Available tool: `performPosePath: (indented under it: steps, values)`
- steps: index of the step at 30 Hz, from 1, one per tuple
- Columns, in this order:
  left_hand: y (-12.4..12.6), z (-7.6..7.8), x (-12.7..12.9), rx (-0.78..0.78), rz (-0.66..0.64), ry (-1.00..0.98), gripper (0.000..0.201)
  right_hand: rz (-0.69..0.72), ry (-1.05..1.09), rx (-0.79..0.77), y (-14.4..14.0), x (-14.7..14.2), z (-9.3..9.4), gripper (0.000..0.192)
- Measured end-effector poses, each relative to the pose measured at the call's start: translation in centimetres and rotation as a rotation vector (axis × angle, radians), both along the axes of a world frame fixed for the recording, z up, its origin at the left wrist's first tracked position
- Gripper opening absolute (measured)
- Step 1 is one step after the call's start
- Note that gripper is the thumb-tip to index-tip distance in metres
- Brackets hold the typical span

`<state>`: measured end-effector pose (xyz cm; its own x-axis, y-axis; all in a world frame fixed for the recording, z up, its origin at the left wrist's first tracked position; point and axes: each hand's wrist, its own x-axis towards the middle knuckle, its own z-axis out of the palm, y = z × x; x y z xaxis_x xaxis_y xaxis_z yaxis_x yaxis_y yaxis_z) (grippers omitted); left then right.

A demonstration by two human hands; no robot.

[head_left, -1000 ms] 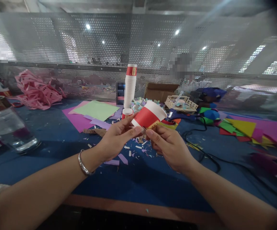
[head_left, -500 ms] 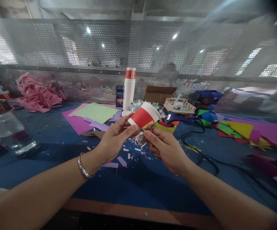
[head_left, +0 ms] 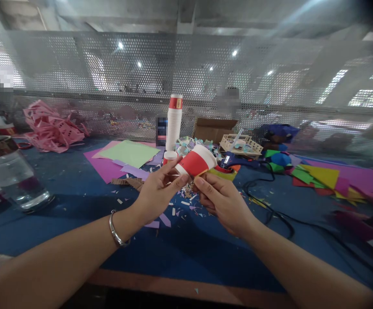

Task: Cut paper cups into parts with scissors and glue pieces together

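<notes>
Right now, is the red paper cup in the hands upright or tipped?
Tipped. The red paper cup leans with its white rim up and to the right, base held between the left hand and right hand.

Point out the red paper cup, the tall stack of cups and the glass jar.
red paper cup (head_left: pixel 195 163), head view, on its red side wall.
tall stack of cups (head_left: pixel 174 124), head view, on the white middle of the stack.
glass jar (head_left: pixel 10 176), head view, on its clear side.

Stack of paper cups (head_left: pixel 174 122), pink scrap heap (head_left: pixel 49 127), glass jar (head_left: pixel 7 171), cardboard box (head_left: pixel 215 128), black cable (head_left: pixel 272 206).
</notes>
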<state>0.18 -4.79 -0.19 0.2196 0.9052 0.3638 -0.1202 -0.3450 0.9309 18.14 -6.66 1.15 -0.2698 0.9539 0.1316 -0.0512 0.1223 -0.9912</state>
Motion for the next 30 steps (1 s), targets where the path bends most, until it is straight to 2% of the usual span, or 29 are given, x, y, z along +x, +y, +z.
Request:
performPosePath:
  steps: [8,21,30]
  values:
    - [-0.1,0.1,-0.2,-0.004,0.067,0.098,0.064,-0.004,-0.02,0.0,0.1,-0.2,0.0,0.043]
    - [-0.8,1.4,-0.2,-0.058,0.079,0.038,0.061,-0.012,-0.038,0.066,0.0,-0.1,0.0,0.041]
    - [-0.7,1.1,-0.1,-0.001,0.133,0.091,0.062,-0.01,-0.026,0.05,0.2,-0.3,-0.4,0.041]
